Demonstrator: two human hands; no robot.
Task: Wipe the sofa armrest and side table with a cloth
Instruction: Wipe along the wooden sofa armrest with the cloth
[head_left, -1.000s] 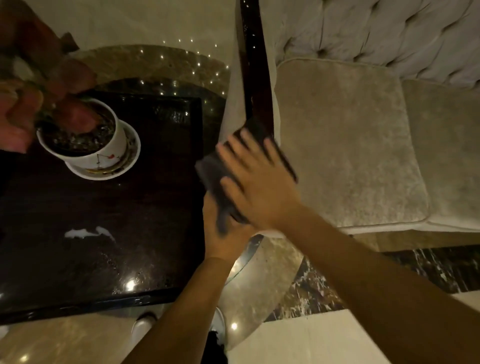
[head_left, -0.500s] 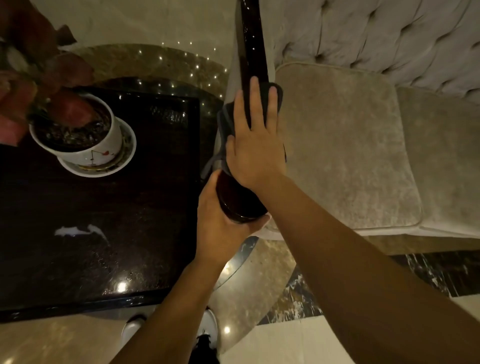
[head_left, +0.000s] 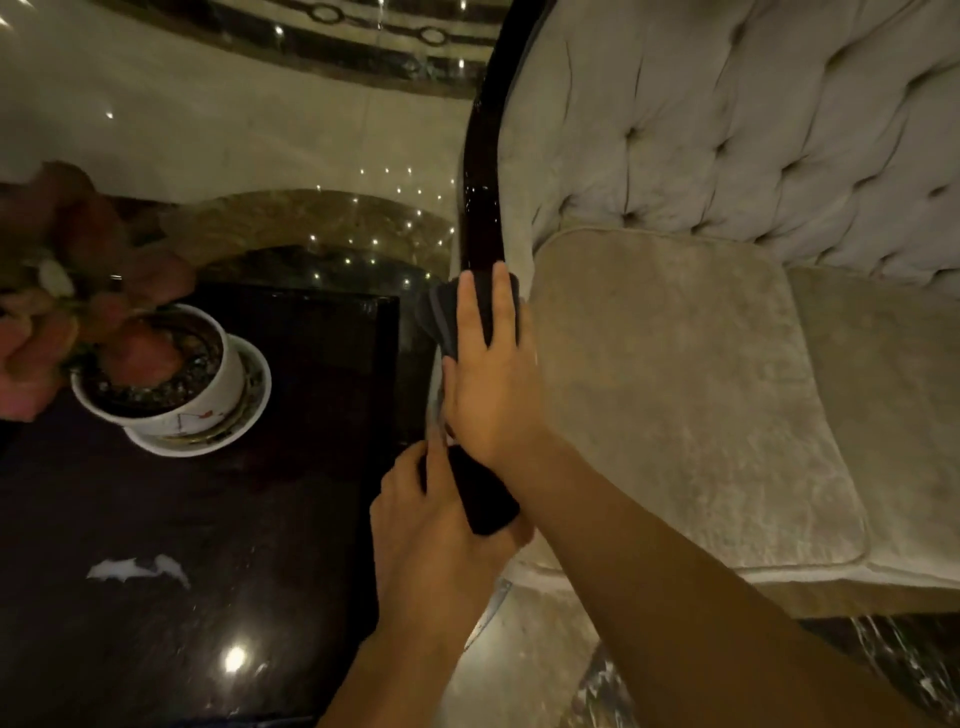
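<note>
A dark glossy wooden armrest (head_left: 480, 197) runs along the left side of the pale velvet sofa (head_left: 675, 395). My right hand (head_left: 488, 384) lies flat on a dark grey cloth (head_left: 441, 312) and presses it onto the armrest, fingers straight and pointing away from me. My left hand (head_left: 431, 530) grips the rounded front end of the armrest, thumb on top. The dark polished side table (head_left: 182, 519) stands left of the armrest.
A white pot with a pink-leaved plant (head_left: 156, 384) sits on a saucer at the table's far left. A pale smear (head_left: 137, 569) marks the table top near the front. Shiny marble floor (head_left: 524, 670) surrounds the furniture.
My right hand has slid the cloth away from me along the armrest, from its front end to further up. My left hand has taken hold of the armrest's front end.
</note>
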